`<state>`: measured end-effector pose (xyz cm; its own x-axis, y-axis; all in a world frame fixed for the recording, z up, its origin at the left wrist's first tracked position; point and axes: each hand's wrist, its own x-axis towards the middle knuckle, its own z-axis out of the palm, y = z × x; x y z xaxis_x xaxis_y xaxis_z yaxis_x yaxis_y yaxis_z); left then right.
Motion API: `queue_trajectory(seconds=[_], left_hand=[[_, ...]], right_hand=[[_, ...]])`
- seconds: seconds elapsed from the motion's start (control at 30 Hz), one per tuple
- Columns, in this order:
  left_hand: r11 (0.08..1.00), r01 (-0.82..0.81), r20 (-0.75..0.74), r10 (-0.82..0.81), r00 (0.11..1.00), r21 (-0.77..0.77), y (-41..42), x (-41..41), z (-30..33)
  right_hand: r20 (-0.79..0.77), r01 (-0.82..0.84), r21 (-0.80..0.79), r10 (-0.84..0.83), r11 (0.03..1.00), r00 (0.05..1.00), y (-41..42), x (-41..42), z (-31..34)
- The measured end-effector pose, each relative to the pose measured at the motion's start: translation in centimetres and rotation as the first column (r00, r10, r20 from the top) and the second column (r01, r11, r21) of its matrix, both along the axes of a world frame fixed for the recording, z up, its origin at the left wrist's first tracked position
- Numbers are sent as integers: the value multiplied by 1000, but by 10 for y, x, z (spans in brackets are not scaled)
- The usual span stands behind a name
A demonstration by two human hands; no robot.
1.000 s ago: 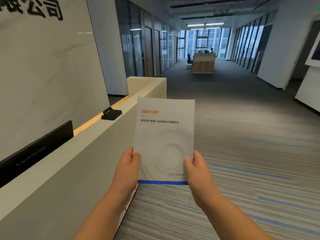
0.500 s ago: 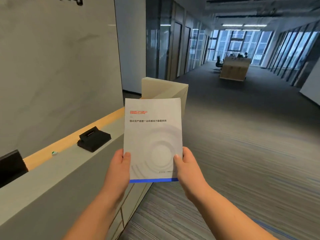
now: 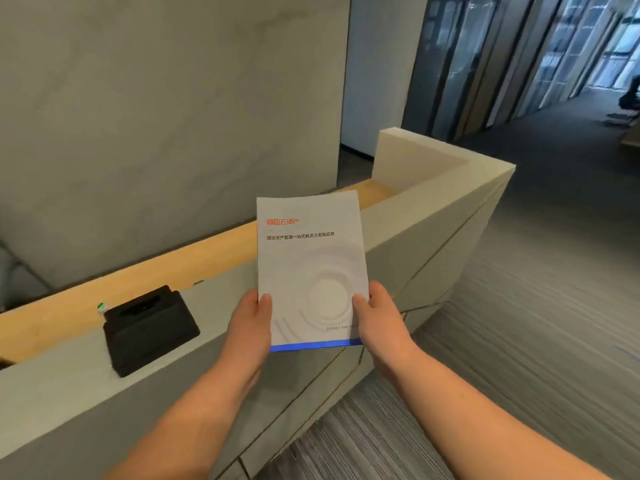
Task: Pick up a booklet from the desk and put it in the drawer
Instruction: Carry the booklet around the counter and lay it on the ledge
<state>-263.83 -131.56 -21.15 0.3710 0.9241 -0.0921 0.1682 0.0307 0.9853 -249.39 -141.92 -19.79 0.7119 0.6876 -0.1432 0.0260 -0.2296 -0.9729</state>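
Both hands, left [image 3: 250, 327] and right [image 3: 378, 320], are gripping the booklet [image 3: 308, 268] by its lower corners, long axis pointing away, over the table [image 3: 69, 375].

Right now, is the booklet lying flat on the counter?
No, the booklet is held up in the air above the counter, with the left hand and the right hand gripping its lower corners.

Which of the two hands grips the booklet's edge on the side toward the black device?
The left hand, thumb over the booklet cover; the black device sits on the counter beyond it. The right hand holds the opposite edge.
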Motion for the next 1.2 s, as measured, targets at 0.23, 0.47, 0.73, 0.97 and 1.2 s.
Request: queue_trajectory(seconds=[0.23,0.47,0.73,0.97,1.2], left_hand=[[918,-319,-84,308,948,-235,27,61,-38],[737,-481,-175,457,872,-474,12,67,-43],[614,-551,-161,573,803,-564,27,72,-43],[614,-607,-291,541,789,-505,41,74,-40],[624,-634,-364,519,773,-457,46,74,-44]], right_hand=[[-97,-374,-96,366,922,926,94,89,-48],[-162,-602,-248,580,759,798,135,102,-63],[-25,-624,-298,648,722,762,149,116,-64],[-153,-694,-270,682,667,715,149,120,-64],[-192,-686,-213,659,695,727,147,119,-67]])
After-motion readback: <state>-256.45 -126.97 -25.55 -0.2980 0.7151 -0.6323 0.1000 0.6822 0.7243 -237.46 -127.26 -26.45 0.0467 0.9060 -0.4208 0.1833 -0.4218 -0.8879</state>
